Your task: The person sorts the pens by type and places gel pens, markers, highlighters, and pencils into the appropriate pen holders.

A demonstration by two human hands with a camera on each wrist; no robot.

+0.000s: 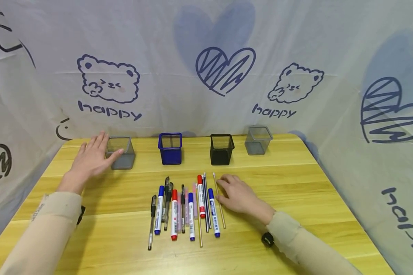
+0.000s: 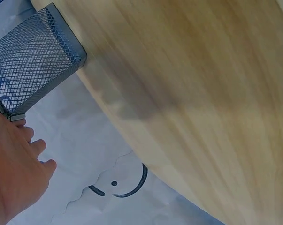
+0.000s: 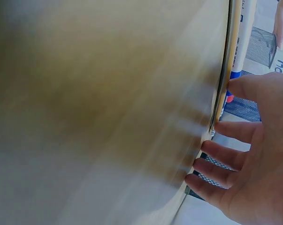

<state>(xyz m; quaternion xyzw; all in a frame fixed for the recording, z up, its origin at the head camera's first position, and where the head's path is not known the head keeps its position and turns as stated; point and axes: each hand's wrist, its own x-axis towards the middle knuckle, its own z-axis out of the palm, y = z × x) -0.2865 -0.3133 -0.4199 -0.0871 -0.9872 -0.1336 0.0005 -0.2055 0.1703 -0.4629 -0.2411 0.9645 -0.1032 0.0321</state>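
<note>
My left hand point(image 1: 93, 156) rests at the rim of the grey mesh pen holder point(image 1: 123, 166) at the far left, fingers extended along its left side and thumb over its front rim. In the left wrist view the mesh holder point(image 2: 35, 56) stands on its base beyond the fingers. On the right, my right hand point(image 1: 239, 194) is low over the table, its thumb and forefinger tips at the side of the rightmost pencil point(image 1: 221, 214). The right wrist view shows that pencil point(image 3: 233, 42) by the thumb, with the other fingers spread apart.
A blue mesh holder point(image 1: 171, 156), a black one point(image 1: 221, 156) and another grey one point(image 1: 257, 148) stand along the table's back edge. Several pens, markers and pencils lie mid-table, including a red marker point(image 1: 174, 215) and a blue marker point(image 1: 214, 214). A drawn-on white cloth point(image 1: 172, 84) hangs behind.
</note>
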